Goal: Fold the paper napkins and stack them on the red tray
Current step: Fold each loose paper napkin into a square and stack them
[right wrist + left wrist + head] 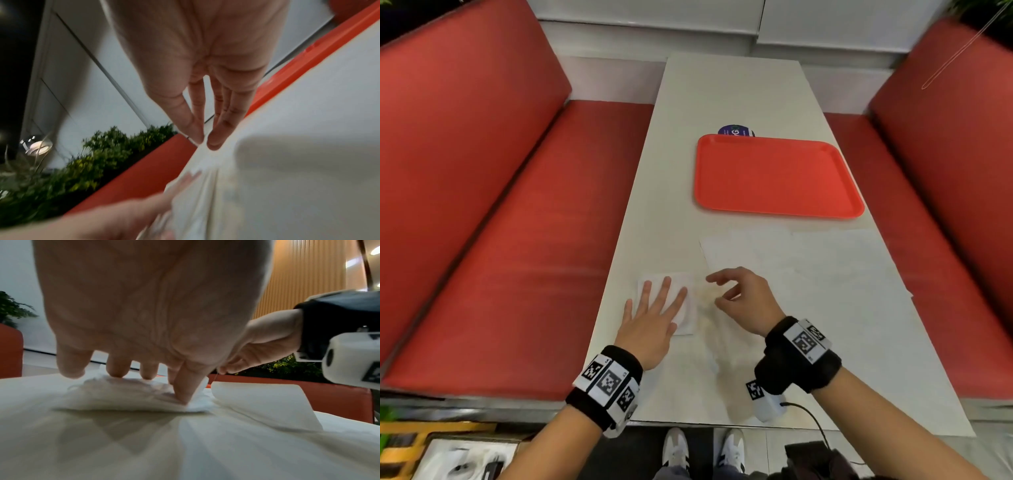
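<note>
Folding step: left hand (650,318) fingers flat, pressing folded napkin (686,308); right hand (743,299) fingers loosely spread, empty, beside. Next: carry to red tray (777,209) beyond.

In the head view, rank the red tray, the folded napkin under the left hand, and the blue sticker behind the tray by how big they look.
1. Red tray, clearly largest.
2. Folded napkin, partly covered by the left hand.
3. Blue sticker, mostly hidden behind the tray and farther away, so its true size is unsure.

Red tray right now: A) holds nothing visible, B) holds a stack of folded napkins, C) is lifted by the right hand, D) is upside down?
A: the red tray lies bare on the table, while the folded napkin sits under the left hand.
</note>
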A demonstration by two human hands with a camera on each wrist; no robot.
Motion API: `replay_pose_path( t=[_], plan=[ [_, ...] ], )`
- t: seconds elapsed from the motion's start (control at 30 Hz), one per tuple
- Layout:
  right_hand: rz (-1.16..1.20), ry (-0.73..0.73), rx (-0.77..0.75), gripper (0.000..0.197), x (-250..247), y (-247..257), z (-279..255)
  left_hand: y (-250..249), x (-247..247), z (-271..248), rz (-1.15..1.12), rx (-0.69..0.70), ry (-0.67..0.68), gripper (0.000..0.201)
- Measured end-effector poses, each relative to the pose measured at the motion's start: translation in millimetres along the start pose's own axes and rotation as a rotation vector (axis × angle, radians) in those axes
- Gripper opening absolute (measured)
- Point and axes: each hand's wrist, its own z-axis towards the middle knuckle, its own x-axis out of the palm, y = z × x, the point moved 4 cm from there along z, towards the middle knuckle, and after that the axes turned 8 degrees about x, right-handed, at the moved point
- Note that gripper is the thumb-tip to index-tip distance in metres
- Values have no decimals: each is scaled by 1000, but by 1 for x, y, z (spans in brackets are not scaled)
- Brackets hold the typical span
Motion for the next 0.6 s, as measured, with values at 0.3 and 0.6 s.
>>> replay_pose_path(
  t=[0.3, 0.6],
  plan=[
    [-188, 4, 126, 19, -66, -64, -38, -24, -36, 1, -23, 45, -257, 60],
    [-185, 104, 243, 8, -43, -93, -57, -115, -8, 7, -23, 318, -189, 67]
  ],
)
